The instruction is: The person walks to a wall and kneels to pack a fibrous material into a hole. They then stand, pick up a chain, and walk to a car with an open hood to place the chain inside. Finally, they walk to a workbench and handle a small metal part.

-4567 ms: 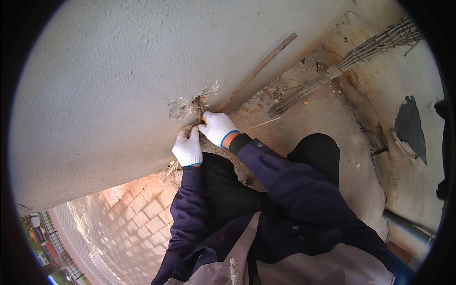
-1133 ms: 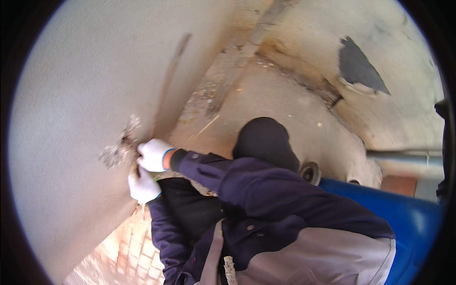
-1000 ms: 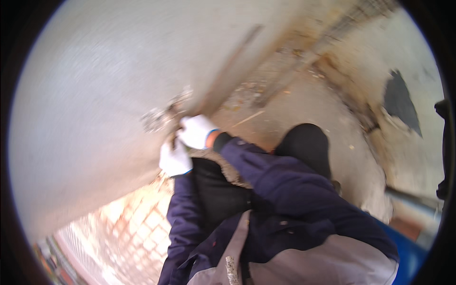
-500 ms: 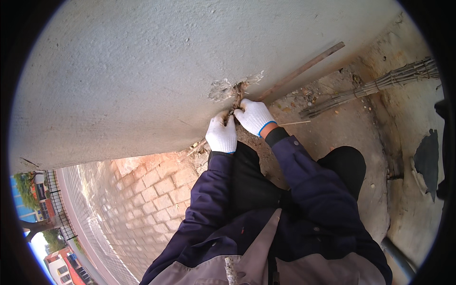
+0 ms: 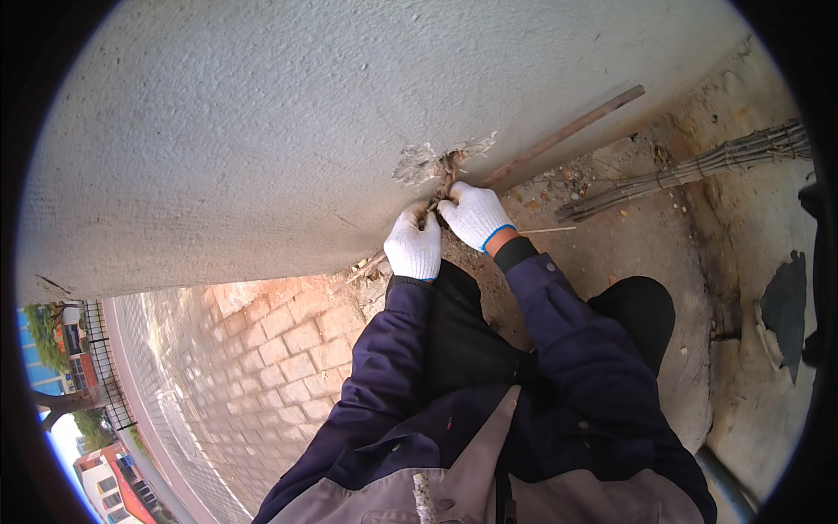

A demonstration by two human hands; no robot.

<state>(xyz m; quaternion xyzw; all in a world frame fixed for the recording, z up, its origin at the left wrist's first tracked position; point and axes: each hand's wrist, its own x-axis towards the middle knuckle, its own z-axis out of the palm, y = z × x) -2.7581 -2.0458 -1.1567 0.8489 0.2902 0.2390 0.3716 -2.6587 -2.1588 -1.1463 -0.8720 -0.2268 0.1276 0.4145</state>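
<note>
In a white knit glove, my left hand (image 5: 412, 246) pinches low on a brown, twisted strand (image 5: 448, 177) that comes out of a broken patch (image 5: 417, 164) in the wall. My right hand (image 5: 477, 216), gloved the same way with a blue cuff edge, closes on the strand just above and to the right of the left. The fingertips nearly meet, and they hide the strand's lower end. Whether it is rope, root or bundled wire I cannot make out.
A rough pale wall (image 5: 236, 148) rises ahead. A flat brown bar (image 5: 567, 133) leans along its foot on the right, near a bundle of thin sticks (image 5: 690, 170). A thin pale stick (image 5: 548, 230) lies by my right wrist. Brick paving (image 5: 284, 345) spreads to the left.
The view has shifted slightly, so the wall and both hands sit a little further right. Both hands keep their hold on the strand, with only slight finger movement.
</note>
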